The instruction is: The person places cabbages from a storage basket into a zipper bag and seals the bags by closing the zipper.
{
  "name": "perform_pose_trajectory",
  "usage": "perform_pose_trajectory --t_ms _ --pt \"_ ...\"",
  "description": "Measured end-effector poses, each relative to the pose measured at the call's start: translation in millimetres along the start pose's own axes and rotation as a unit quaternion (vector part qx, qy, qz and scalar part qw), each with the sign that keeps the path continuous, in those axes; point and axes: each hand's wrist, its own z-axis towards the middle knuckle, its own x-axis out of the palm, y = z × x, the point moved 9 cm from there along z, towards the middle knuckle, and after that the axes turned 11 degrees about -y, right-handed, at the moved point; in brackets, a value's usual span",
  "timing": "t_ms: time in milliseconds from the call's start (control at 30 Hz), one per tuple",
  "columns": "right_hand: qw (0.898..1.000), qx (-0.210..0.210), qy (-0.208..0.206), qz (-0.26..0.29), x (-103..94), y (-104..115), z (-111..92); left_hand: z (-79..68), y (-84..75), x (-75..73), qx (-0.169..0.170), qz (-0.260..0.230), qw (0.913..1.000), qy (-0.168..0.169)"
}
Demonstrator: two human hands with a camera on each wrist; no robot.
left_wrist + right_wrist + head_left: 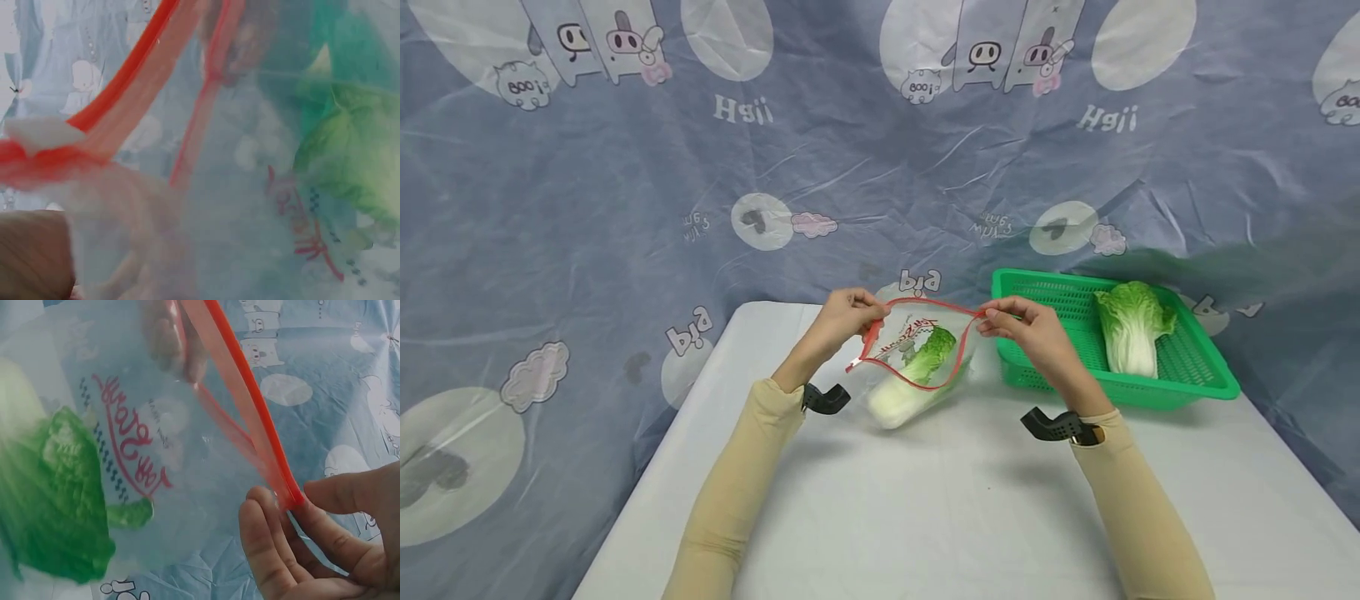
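Note:
A clear zip bag point(964, 354) with a red zip edge is held up by its mouth, which gapes between the two hands. Inside or behind its film lies a napa cabbage point(898, 400), white stem toward the near left and green leaves toward the far right. My left hand point(848, 315) pinches the bag's left corner, close to the white zip slider point(855, 363). The right hand point(1022, 329) pinches the opposite corner between thumb and forefinger. In the right wrist view the cabbage's green leaves point(59, 500) show through the film, beside red printed lettering point(128, 434).
A green plastic basket point(1180, 392) stands at the right of the white table point(970, 517), holding another napa cabbage point(1133, 333). A grey-blue patterned cloth point(865, 167) hangs behind the table. Dark wrist mounts point(1051, 425) sit over the beige sleeves.

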Motion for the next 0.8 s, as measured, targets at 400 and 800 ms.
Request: perform_pose_trajectory --t_ms 400,800 --pt "0.998 0.028 -0.058 0.003 -31.6 -16 -2 -14.0 -13.9 -54.7 0.067 0.014 0.9896 -0.126" --pt "0.966 0.088 -0.115 -0.212 -100.6 -48 8 -34.1 4.4 4.1 0.046 0.062 0.9968 -0.022"
